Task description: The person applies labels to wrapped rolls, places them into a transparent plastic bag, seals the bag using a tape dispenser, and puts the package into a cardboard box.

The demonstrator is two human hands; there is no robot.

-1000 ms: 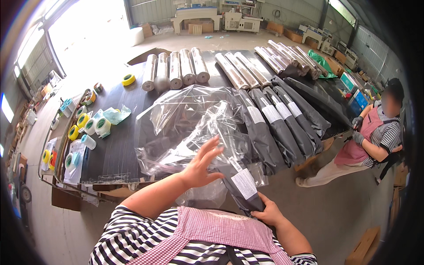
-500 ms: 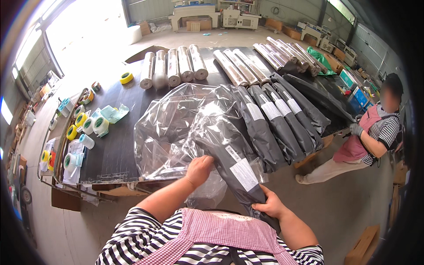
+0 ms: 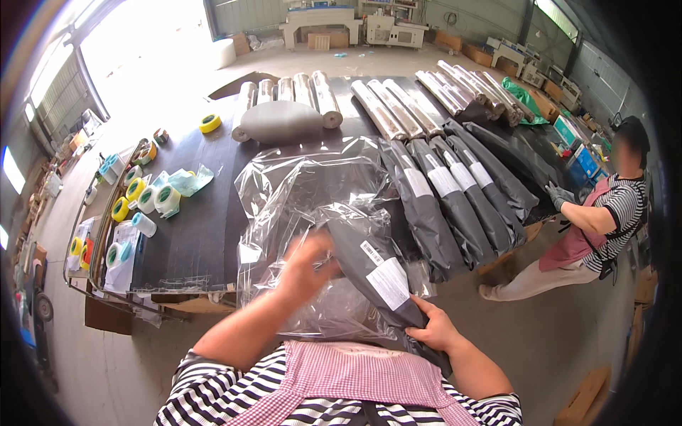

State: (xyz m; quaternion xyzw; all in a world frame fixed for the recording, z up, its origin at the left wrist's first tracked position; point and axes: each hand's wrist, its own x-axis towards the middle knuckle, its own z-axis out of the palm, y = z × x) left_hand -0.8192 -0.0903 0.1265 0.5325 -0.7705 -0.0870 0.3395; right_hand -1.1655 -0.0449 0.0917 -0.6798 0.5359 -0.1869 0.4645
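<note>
We see tape rolls (image 3: 168, 204) on the left, a machine (image 3: 321, 20) at the far side, a green sheet (image 3: 521, 98) at far right, a co-worker (image 3: 602, 206) standing on the right, and a cardboard box (image 3: 584, 399) near right.

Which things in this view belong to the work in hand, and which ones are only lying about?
Seem in use:
dark labelled package, held in the right hand
clear plastic film, near the left hand

Seem just lying about:
lone yellow tape roll
green sheet at the far right
brown cardboard at the lower right
</note>
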